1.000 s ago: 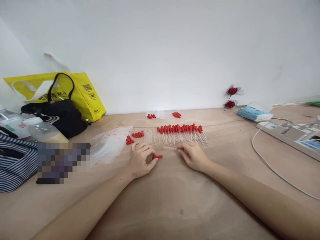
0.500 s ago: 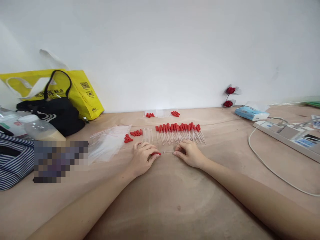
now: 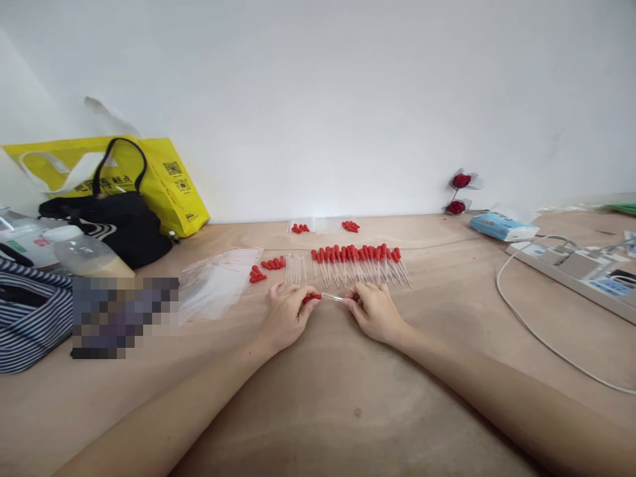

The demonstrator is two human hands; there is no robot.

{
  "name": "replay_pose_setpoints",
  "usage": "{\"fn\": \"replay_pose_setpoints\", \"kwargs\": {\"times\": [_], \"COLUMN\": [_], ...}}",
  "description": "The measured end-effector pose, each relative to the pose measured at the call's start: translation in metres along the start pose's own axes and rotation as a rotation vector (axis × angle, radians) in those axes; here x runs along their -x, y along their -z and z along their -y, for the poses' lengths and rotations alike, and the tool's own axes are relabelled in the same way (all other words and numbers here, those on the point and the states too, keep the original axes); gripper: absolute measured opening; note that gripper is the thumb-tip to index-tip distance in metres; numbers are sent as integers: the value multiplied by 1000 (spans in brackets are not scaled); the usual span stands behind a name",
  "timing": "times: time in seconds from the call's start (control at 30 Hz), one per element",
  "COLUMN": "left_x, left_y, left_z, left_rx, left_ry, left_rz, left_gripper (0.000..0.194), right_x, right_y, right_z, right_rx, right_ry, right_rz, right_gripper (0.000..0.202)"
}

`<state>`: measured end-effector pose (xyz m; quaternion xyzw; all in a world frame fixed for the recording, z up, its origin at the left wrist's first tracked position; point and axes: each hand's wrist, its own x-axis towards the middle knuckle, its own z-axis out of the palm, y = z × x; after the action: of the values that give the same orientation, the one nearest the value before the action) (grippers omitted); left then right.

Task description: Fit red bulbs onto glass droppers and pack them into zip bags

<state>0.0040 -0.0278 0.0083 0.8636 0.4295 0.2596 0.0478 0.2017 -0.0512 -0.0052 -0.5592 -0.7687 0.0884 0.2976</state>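
Between thumb and fingers, my left hand (image 3: 291,315) pinches a red rubber bulb (image 3: 312,299), its mouth facing right. My right hand (image 3: 373,310) is closed on a clear glass dropper tube (image 3: 332,297), whose left end meets the bulb's mouth; how far it sits inside I cannot tell. Just beyond my right hand lies a row of droppers with red bulbs (image 3: 354,254), tips toward me. Several bare glass tubes (image 3: 297,267) lie beyond my left hand. Loose red bulbs (image 3: 273,263) rest to their left, with more red bulbs (image 3: 256,274) in a small heap nearby.
Clear plastic bags (image 3: 218,285) lie left of the bulbs. Further left stand a bottle (image 3: 92,255), a black bag (image 3: 114,228) and a yellow bag (image 3: 181,192). At right are a tissue pack (image 3: 503,226), a power strip (image 3: 556,271) and a looping cable (image 3: 527,341).
The gap between the red bulb and the glass tube has closed; they now meet. Both hands keep their grip, and the view has shifted slightly.
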Motion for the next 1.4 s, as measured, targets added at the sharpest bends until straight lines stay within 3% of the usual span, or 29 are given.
{"fn": "replay_pose_setpoints", "kwargs": {"times": [0.13,0.37,0.73,0.9,1.07,1.2,1.4], "left_x": [-1,-4,3,3,2,1,1], "left_y": [-3,-3,-2,-3,-2,-2,-2], "left_z": [0,2,-1,-1,-2,-2,-1], "left_rx": [24,176,70,70,145,183,119], "left_ry": [60,152,-98,-146,-55,6,-86], "left_rz": [-12,68,29,17,5,41,-9], "left_gripper": [16,17,15,14,15,14,14], "right_x": [2,3,-2,-4,-6,-6,-4], "right_y": [1,2,9,11,11,10,10], "right_z": [1,1,-9,-12,-12,-12,-12], "right_rx": [-38,-63,210,231,182,292,347], "right_ry": [108,285,512,538,488,552,617], "right_rz": [4,0,-30,-49,-33,-105,-122], "right_gripper": [13,15,20,21,21,19,18]}}
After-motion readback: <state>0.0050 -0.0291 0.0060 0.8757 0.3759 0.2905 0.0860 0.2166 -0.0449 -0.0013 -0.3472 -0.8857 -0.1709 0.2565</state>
